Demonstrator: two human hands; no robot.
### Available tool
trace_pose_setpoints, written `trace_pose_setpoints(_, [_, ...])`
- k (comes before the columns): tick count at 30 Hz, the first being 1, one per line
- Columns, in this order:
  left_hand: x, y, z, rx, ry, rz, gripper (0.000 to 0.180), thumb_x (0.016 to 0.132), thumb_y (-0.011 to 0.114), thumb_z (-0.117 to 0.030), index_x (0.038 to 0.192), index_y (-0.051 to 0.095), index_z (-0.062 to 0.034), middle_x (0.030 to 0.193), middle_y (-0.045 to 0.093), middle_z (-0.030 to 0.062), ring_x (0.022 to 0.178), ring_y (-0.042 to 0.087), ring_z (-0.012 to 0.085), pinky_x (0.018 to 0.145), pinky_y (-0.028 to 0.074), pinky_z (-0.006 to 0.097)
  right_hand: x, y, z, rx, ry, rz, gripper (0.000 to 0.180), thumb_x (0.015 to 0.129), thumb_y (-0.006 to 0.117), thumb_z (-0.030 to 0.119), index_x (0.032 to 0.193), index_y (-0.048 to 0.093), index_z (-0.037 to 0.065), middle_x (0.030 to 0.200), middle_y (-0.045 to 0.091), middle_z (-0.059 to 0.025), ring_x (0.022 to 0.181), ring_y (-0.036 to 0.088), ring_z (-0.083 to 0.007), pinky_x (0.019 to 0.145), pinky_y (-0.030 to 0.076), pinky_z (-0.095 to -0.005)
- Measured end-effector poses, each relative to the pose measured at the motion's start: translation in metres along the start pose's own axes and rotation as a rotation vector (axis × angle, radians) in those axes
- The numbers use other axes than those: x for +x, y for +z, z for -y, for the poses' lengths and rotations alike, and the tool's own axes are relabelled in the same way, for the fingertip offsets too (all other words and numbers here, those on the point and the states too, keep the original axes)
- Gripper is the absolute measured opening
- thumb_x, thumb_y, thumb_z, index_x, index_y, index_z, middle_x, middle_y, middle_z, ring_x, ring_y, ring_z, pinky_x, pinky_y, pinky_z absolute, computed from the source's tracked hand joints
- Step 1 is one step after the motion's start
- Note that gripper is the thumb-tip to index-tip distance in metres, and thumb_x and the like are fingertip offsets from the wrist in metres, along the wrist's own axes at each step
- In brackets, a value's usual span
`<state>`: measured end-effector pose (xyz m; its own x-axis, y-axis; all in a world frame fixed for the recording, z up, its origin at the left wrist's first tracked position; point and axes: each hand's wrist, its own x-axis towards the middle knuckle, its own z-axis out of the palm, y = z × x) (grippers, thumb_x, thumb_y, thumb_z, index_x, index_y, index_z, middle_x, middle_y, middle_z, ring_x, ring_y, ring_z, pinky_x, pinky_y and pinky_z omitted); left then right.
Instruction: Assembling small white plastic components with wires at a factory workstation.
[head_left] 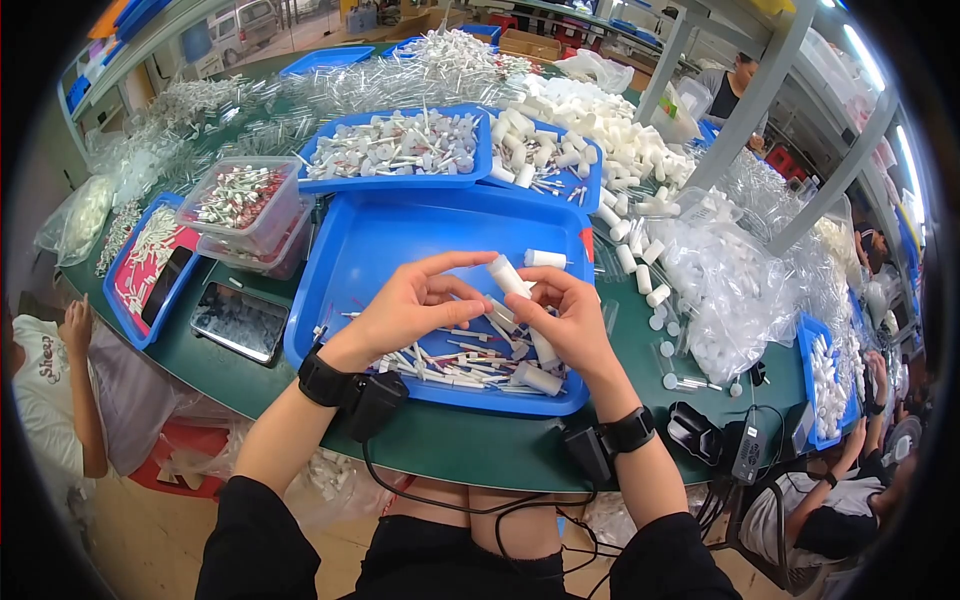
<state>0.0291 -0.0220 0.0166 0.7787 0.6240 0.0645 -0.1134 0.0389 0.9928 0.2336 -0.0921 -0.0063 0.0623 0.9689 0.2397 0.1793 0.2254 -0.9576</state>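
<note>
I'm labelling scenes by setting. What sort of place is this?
Probably a small-parts assembly workshop: a green table bears a big heap of white cylinders, a blue tray holds loose thin pieces, and another person sits nearby.

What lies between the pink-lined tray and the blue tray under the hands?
The head view shows stacked clear tubs, a phone and a small white piece.

Left of the large central blue tray [385, 225], a white T-shirt [46, 385] bears one short word printed in dark letters. Right of that tray, a dark power adapter [746, 452] carries small pale print, too tiny and blurred to make out.
</note>
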Motion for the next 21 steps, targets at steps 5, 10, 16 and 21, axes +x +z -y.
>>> trace_pose_setpoints(5, [-0.0006,0.0006,-0.0001,0.009,0.001,0.009,0.052,0.083,0.065,-0.012,0.131,0.046,-0.0096,0.091,0.065,0.0057,0.077,0.055,0.0062,0.069,0.045,0.020,-0.0007,0.0010,0.0038,-0.020,0.009,0.013,0.029,0.079,0.069,0.018,0.101,0.062,0.000,0.062,0.059,-0.0005,0.059,0.053,-0.0053,0.056,0.040,-0.0207])
trace_pose_setpoints(10, [-0.0003,0.0010,-0.0011,0.005,-0.015,0.001,0.051,0.084,0.065,-0.012,0.131,0.046,-0.0096,0.092,0.065,0.0060,0.078,0.055,0.0061,0.069,0.045,0.020,-0.0010,0.0010,0.0040,-0.022,0.014,0.013,0.029,0.079,0.069,0.018,0.101,0.062,0.000,0.063,0.059,-0.0007,0.059,0.054,-0.0056,0.056,0.040,-0.0205])
trace_pose_setpoints(16, [-0.0002,0.0009,-0.0004,0.003,-0.007,-0.004,0.050,0.084,0.064,-0.012,0.131,0.046,-0.0096,0.092,0.065,0.0062,0.079,0.055,0.0059,0.069,0.045,0.019,-0.0005,0.0006,0.0019,-0.032,0.003,0.018,0.028,0.080,0.068,0.018,0.100,0.062,0.000,0.063,0.060,-0.0007,0.060,0.054,-0.0054,0.055,0.040,-0.0201])
trace_pose_setpoints(21, [-0.0003,0.0006,-0.0012,0.009,-0.012,0.001,0.050,0.084,0.064,-0.012,0.131,0.047,-0.0096,0.092,0.065,0.0063,0.079,0.056,0.0060,0.070,0.045,0.019,-0.0008,0.0009,0.0035,-0.018,-0.004,0.025,0.028,0.079,0.069,0.018,0.101,0.062,0.001,0.063,0.060,-0.0007,0.060,0.054,-0.0052,0.056,0.040,-0.0200])
